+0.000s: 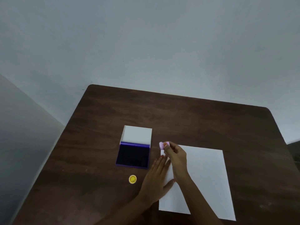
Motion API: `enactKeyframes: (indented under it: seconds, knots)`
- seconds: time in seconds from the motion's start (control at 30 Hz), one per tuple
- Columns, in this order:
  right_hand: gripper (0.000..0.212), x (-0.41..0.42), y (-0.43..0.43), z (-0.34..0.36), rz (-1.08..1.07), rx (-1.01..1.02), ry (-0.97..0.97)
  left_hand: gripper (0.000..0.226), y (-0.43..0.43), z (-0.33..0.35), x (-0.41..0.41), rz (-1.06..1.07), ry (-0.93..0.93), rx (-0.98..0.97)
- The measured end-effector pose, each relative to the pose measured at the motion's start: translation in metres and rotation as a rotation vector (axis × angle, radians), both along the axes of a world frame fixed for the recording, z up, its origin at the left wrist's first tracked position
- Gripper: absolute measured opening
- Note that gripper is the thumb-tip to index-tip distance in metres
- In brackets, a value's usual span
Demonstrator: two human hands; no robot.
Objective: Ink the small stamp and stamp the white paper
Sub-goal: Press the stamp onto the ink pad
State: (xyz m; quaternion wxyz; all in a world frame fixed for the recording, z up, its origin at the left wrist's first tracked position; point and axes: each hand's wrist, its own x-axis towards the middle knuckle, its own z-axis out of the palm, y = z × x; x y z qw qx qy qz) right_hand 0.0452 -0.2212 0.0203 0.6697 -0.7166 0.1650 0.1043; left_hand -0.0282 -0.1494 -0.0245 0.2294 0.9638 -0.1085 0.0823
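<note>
The right hand [176, 157] pinches the small pink stamp [162, 146] at mid-frame, between the open ink pad [132, 155] and the white paper [206, 177]. The left hand [156, 177] lies spread flat on the paper's left edge. A tilted press could smear (the grip looks light). Dark wood surface [203, 120], plain grey wall [146, 38] behind; yellow sticker [132, 179] lower left.
</note>
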Motion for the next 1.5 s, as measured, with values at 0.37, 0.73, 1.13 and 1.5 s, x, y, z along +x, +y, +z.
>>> enactKeyframes:
  seconds: [0.37,0.73,1.13,1.5]
  knots:
    - [0.024,-0.013,0.054,0.001,0.167,0.095,0.077,0.068,0.15,0.023,0.006,0.15,0.102,-0.235]
    - [0.023,-0.016,0.095,-0.012,0.258,-0.193,-0.042,0.094,0.174,-0.016,-0.001,0.127,0.221,0.006]
    - [0.023,-0.021,0.121,-0.016,0.508,-0.544,-0.282,0.087,0.175,-0.014,0.001,0.083,0.253,0.083]
    - [0.033,-0.023,0.129,-0.019,0.564,-0.658,-0.211,0.085,0.175,-0.015,0.001,0.073,0.266,0.074]
